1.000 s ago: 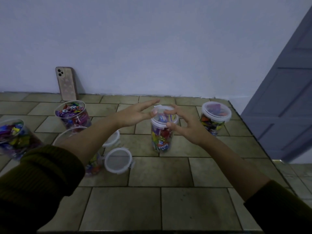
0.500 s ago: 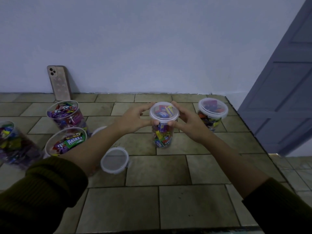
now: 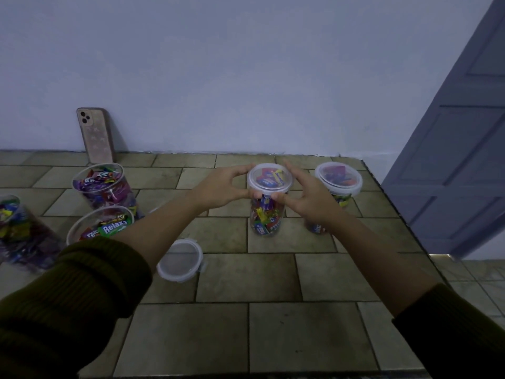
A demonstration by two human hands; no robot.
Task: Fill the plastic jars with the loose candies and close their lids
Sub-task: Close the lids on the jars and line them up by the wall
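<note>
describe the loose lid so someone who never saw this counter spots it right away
Start at the tan tiled counter under the pale wall. Just right of the person's left forearm lies a round clear plastic lid. Unlike the lids on the two candy-filled clear jars further back, it lies flat on the tiles.

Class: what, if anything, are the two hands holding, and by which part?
Both hands hold the middle candy jar by its lidded top: the left hand grips the left rim of the lid, the right hand the right rim.
</note>
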